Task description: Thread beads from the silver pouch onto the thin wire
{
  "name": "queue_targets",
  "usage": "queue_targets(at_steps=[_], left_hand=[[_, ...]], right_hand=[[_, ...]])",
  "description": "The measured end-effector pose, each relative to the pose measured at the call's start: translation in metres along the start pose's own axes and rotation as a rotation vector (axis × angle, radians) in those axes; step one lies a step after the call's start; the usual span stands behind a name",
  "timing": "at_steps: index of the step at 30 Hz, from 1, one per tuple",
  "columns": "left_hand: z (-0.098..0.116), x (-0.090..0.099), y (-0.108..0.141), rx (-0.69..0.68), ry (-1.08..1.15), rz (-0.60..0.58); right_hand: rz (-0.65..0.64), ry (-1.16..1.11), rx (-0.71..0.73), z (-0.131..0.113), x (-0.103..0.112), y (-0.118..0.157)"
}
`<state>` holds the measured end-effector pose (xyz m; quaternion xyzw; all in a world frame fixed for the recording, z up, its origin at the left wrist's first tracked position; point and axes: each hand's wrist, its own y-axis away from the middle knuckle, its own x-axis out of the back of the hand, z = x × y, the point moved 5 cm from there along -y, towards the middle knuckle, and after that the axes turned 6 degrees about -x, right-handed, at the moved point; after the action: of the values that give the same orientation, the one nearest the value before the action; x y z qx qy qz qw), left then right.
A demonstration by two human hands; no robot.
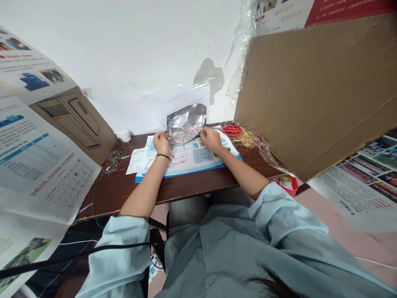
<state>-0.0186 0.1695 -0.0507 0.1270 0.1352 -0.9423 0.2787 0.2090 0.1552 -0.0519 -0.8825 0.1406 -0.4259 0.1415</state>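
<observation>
Pouch of crinkled silver foil [186, 123] stands slightly tilted on the dark brown wooden desk [107, 196], w/ small multicoloured glittery bits [181, 137] bunched at its lower end; too small to tell exactly what they are. Thin and floppy-looking, so prob. wouldn't stay up alone, which would explain the two hands on it.

L hand [161, 143], black elastic wristband [163, 156] on its wrist, sits at pouch's lower-left edge. Its grip looks closed on the foil, though fingertips are mostly hidden. R hand [211, 140] sits at pouch's lower-right edge, curled inward, fingers [202, 132] against the foil; can't tell if that grip is really pinching. Forearms reach across the desk, likely steadying both hands.

Under the pouch lies a blue-edged printed paper sheet [189, 162], w/ a plain white paper sheet [135, 161] partly beneath it, left of pouch. Right of pouch: red-handled steel scissors [231, 130], then a heap of thin gold-coloured pins [246, 138], kept just beyond R hand, w/ crumpled clear plastic film [263, 150] trailing from them. Left of pouch, a tangle of fine silver wire [114, 159] w/ a green cable [93, 203] running off the desk. Further right of pouch and lower, a small red plastic tub [287, 185] sits past the desk's edge. Pale blue shirt sleeves [120, 252] cover both upper arms.
</observation>
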Motion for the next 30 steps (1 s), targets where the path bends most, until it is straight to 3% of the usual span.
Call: queue_targets(at_steps=[10,15,18,20,25,30], left_hand=[[0.007,0.007,-0.005,-0.051,-0.021,0.096],[0.011,0.008,-0.009,-0.192,-0.1,0.08],[0.014,0.002,-0.002,-0.296,-0.195,-0.042],[0.017,-0.006,0.009,-0.361,-0.276,-0.181],[0.017,-0.024,0.037,-0.423,-0.403,-0.495],[0.009,-0.031,0.042,-0.474,-0.515,-0.659]], right_hand=[[-0.052,0.343,-0.176,0.024,0.003,-0.01],[-0.124,0.455,-0.196,0.033,0.003,-0.011],[-0.081,0.407,-0.17,0.028,0.007,-0.011],[-0.055,0.244,-0.108,0.02,0.006,-0.01],[-0.285,-0.433,0.131,-0.009,-0.019,0.0],[-0.307,-0.542,0.164,-0.018,-0.033,0.007]])
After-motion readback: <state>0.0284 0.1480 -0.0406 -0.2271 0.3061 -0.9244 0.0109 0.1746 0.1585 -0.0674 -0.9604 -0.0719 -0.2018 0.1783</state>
